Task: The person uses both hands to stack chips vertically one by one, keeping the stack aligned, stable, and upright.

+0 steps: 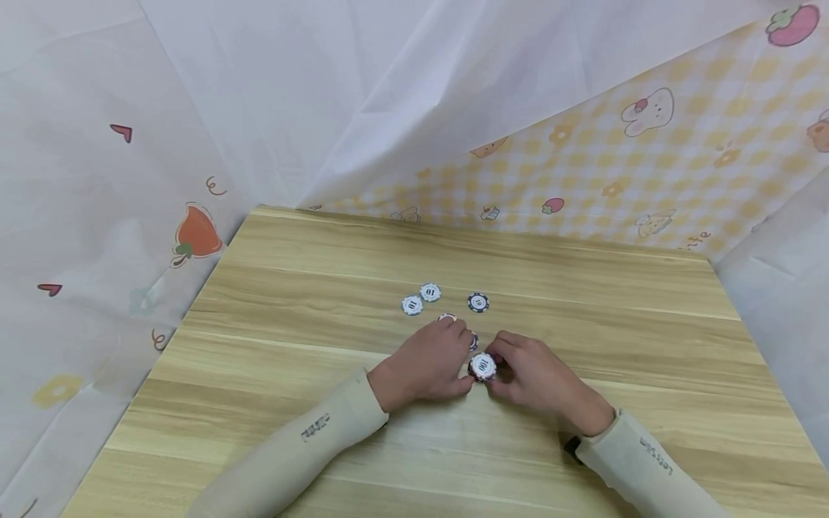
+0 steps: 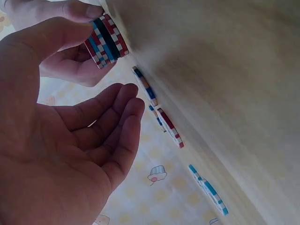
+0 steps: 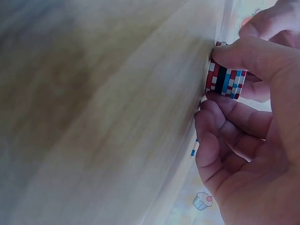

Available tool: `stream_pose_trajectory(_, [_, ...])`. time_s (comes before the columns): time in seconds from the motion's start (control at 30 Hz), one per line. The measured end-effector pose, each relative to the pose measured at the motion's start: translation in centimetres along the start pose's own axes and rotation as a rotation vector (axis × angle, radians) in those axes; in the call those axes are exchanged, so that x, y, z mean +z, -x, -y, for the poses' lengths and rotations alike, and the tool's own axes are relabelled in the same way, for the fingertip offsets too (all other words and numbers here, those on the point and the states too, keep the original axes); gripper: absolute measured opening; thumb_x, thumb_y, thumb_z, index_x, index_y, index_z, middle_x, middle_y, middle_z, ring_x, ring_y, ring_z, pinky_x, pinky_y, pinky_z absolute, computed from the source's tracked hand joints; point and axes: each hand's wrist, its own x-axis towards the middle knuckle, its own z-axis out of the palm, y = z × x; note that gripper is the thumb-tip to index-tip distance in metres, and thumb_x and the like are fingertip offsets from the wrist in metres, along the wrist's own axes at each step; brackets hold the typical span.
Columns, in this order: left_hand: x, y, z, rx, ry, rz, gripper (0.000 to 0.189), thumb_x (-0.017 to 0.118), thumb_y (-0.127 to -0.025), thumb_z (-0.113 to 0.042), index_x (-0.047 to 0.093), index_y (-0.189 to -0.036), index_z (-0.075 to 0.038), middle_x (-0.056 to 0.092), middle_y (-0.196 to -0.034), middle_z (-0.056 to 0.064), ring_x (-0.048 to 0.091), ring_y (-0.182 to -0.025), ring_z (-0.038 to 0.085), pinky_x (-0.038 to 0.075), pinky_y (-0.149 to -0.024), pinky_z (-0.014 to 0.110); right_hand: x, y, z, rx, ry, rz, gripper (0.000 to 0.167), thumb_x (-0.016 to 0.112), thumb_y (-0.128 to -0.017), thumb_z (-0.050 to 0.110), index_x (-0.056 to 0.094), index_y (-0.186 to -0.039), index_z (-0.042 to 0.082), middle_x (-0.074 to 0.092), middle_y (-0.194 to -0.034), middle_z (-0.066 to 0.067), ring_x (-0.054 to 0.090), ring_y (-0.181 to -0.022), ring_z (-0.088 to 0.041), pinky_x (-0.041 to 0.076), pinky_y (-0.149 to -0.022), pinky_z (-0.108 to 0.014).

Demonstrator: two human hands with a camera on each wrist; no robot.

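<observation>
A short stack of poker chips (image 1: 482, 367) stands on the table, a white-faced chip marked 100 on top. Red, blue and black edges show in its side in the left wrist view. My right hand (image 1: 537, 374) holds this stack between thumb and fingers. On its other side is my left hand (image 1: 430, 360), thumb tip at the stack's edge and fingers loosely bent with nothing gripped. Just beyond the left fingers lie a dark blue chip (image 1: 475, 340) and a red-edged chip (image 2: 170, 128), both partly covered by that hand in the head view.
Farther back lie two light chips marked 10, one chip (image 1: 411, 305) beside another chip (image 1: 430, 292), and a dark-edged chip (image 1: 478, 302) to their right. The wooden table (image 1: 648, 324) meets patterned cloth (image 1: 583, 173) at its back edge.
</observation>
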Motion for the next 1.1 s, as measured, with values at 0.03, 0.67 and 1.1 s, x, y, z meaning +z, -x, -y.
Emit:
stream_pose_trajectory(0.03, [0.0,0.0,0.1,0.000,-0.010,-0.001,0.047,0.072,-0.099,-0.047,0.075,-0.120,-0.005,0.071,-0.115,0.007,0.064,-0.109,0.022,0.051,-0.101,0.034,0.0,0.0,0.0,-0.004,0.004,-0.001,0.028,0.088,-0.087,0.014,0.076,-0.112,0.008,0.066,-0.101,0.009,0.061,-0.084,-0.007,0.056,-0.075,-0.031])
stream_pose_trajectory(0.67, [0.5,-1.1,0.9,-0.055,-0.105,-0.031,0.036,0.074,-0.100,-0.039,0.078,-0.114,-0.006,0.067,-0.109,0.007,0.060,-0.095,0.021,0.052,-0.086,0.033,0.3,0.2,-0.2,0.003,0.000,-0.007,0.031,0.089,-0.085,0.016,0.076,-0.112,0.007,0.066,-0.101,0.008,0.063,-0.086,-0.008,0.058,-0.077,-0.032])
stream_pose_trajectory(1.1, [0.4,-1.7,1.1,-0.095,-0.054,-0.015,0.030,0.074,-0.098,-0.034,0.077,-0.104,-0.005,0.066,-0.100,0.006,0.059,-0.088,0.021,0.053,-0.078,0.033,0.2,0.1,-0.4,0.002,-0.010,0.005,0.029,0.088,-0.087,0.016,0.076,-0.112,0.008,0.066,-0.101,0.009,0.062,-0.085,-0.007,0.057,-0.076,-0.032])
